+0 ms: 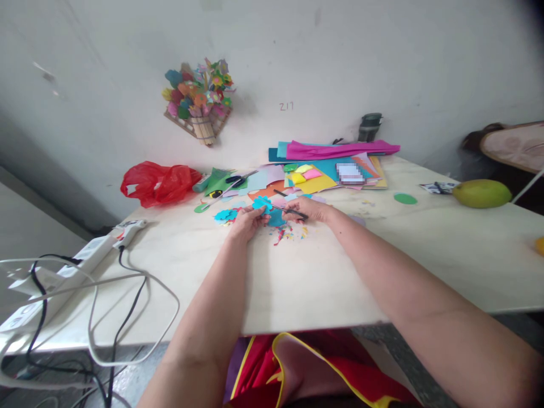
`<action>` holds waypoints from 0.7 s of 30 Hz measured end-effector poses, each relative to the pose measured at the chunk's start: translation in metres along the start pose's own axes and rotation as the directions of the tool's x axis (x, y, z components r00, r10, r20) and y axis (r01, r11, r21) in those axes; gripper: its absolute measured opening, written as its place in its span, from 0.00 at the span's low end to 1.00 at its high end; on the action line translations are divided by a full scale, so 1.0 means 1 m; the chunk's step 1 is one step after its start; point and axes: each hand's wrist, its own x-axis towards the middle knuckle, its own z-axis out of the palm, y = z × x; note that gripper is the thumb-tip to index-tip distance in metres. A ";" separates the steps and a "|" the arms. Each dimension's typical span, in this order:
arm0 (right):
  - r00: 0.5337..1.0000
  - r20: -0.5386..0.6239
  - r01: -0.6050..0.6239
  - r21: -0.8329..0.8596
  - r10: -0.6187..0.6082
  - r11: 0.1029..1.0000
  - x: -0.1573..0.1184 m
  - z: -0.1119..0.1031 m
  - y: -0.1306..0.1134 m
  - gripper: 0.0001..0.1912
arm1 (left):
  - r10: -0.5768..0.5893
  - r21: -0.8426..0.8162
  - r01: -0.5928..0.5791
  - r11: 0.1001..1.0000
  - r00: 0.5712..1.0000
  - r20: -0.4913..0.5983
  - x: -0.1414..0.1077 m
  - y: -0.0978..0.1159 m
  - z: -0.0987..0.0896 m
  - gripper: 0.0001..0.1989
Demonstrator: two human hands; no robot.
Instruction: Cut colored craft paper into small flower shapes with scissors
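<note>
Craft workspace; coloured paper (321,175) and snippings (283,232) cover the tabletop (297,283).

Part of the blue paper flower (262,204) is covered by the left hand (250,222), and the handle of the scissors (295,213) is partly hidden by the fingers of the right hand (312,208). The face of the white card (350,174) is blurred into blocks. The print on the small packet (438,187) is too small to be read. The power strip (87,256), the chair (516,144) and an orange object (539,246) are cut off by the side edges.
</note>
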 end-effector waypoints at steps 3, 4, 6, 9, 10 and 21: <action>1.000 0.002 0.002 -0.031 -0.002 1.000 0.000 0.000 0.001 0.16 | 0.002 0.006 -0.002 1.000 1.000 0.012 0.000 0.000 0.000 0.08; 1.000 0.003 0.005 -0.037 -0.005 0.999 0.000 0.000 0.001 0.16 | 0.003 0.007 -0.003 1.000 1.000 0.015 0.000 0.000 0.000 0.08; 1.000 0.006 0.006 -0.039 -0.005 0.999 0.000 0.000 0.003 0.16 | 0.002 0.012 -0.002 1.000 1.000 0.016 0.000 0.000 -0.001 0.08; 1.000 -0.003 0.006 -0.011 -0.006 1.000 0.001 0.001 0.004 0.14 | -0.002 0.011 0.002 1.000 1.000 0.012 0.000 0.000 -0.001 0.08; 1.000 -0.009 0.009 0.001 -0.009 1.000 0.002 0.001 0.004 0.14 | -0.003 0.009 0.003 1.000 1.000 0.011 0.000 0.000 -0.001 0.08; 1.000 0.002 0.018 0.033 -0.018 0.999 0.004 0.001 0.005 0.09 | -0.019 0.011 0.019 1.000 1.000 0.011 -0.001 0.001 0.000 0.06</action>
